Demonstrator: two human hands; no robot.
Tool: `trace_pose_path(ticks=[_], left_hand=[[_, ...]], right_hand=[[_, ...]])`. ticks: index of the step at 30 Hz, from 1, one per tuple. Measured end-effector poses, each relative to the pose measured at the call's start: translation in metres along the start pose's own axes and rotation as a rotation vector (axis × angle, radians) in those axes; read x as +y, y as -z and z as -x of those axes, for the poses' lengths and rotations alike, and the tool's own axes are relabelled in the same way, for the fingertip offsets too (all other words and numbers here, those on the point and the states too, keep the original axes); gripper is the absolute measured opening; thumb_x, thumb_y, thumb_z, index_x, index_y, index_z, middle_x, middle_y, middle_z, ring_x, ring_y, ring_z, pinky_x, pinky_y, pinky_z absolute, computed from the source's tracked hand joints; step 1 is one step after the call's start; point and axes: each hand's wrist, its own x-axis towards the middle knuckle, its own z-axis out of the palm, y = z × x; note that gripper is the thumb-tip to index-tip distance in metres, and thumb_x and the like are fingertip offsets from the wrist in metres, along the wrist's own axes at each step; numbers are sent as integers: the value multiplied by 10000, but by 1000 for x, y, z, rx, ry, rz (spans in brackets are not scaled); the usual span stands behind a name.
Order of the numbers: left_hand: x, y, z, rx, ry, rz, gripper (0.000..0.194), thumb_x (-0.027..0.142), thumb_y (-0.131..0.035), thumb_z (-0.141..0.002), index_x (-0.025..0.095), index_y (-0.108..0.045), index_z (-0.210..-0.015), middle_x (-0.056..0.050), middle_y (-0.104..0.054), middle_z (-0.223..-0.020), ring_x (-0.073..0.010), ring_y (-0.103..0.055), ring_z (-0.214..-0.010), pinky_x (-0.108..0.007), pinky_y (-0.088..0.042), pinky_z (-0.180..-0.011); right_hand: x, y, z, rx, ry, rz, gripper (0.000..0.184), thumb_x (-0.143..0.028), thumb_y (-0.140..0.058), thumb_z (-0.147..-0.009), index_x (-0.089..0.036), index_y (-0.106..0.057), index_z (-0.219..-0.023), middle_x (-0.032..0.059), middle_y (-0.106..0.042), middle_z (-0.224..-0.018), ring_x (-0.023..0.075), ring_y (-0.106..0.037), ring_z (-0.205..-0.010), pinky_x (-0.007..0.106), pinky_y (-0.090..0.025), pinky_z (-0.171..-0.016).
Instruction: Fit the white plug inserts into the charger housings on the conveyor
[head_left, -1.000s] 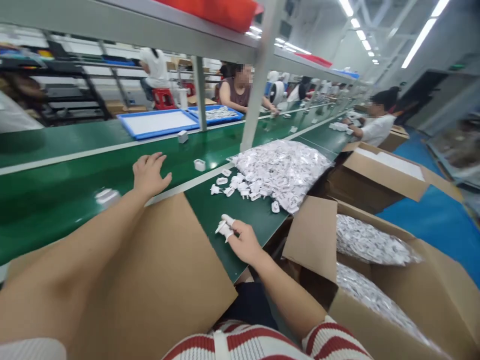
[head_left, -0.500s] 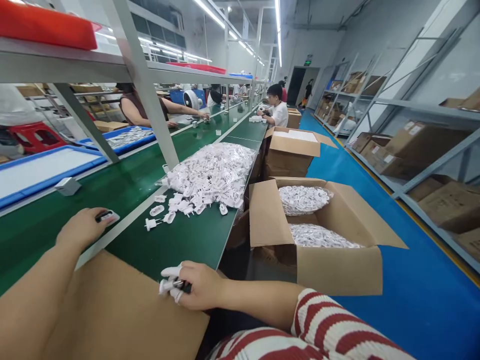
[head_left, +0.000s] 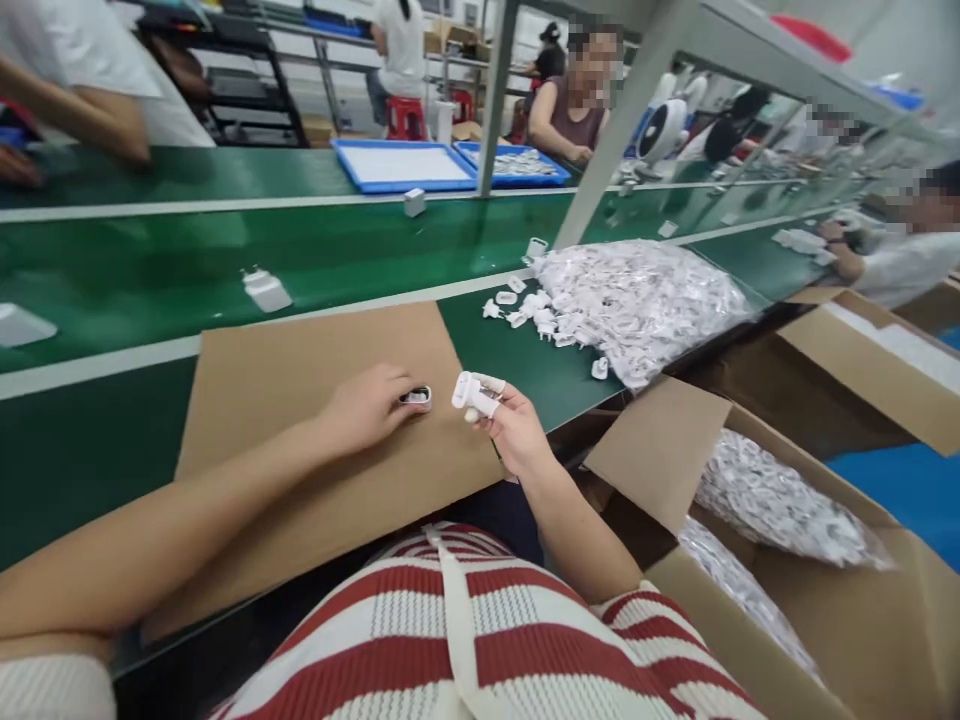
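Note:
My left hand [head_left: 373, 408] is closed around a white charger housing [head_left: 417, 398], whose open end faces right and shows a dark inside. Just to its right, a small gap away, my right hand [head_left: 511, 420] pinches a white plug cover [head_left: 465, 390] with its oval face turned left. White finger cots [head_left: 487, 402] sit on several right fingertips. Something thin and dark shows under that hand, too small to name. Both hands are above a cardboard sheet [head_left: 262, 400] on the green bench. Loose plug covers [head_left: 517, 318] lie beyond, beside a clear bag of plug covers [head_left: 645, 295].
A green conveyor belt [head_left: 337, 245] runs behind the cardboard, carrying a white charger [head_left: 266, 289] and others. Blue trays [head_left: 360, 180] stand across it, near a metal post [head_left: 499, 100]. An open carton [head_left: 645, 450] with bagged parts is at my right. Co-workers sit around the line.
My view has swung left and down. My left hand has brought the housing from the belt's edge over the cardboard, and my right hand has raised the plug cover close to it.

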Motion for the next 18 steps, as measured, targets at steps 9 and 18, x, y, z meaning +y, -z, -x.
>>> trace_pose_path(ticks=[9,18], left_hand=[[-2,-23,30,196,168,472,425,559,-662,-949,219,-734,-1194,-69,-722,-1018,-239,-622,-858,-373,-482,-801],[-2,-37,30,199,177,712,430,539,-721,-901,200,-723,-1165,-46,-694,-917,-201,-592,-769,-315,-466,-703]], right_hand=[[11,-30,-2,-30,224,401,368,-376,-835,-778,-236,-723,-1100,44,-786,-1057,202,-725,-945,341,-594,-835],[-11,-53,-3,-181,574,1562,335,-96,-547,-922,-187,-698,-1207,89,-710,-1153,272,-582,-1081,385,-489,-966]])
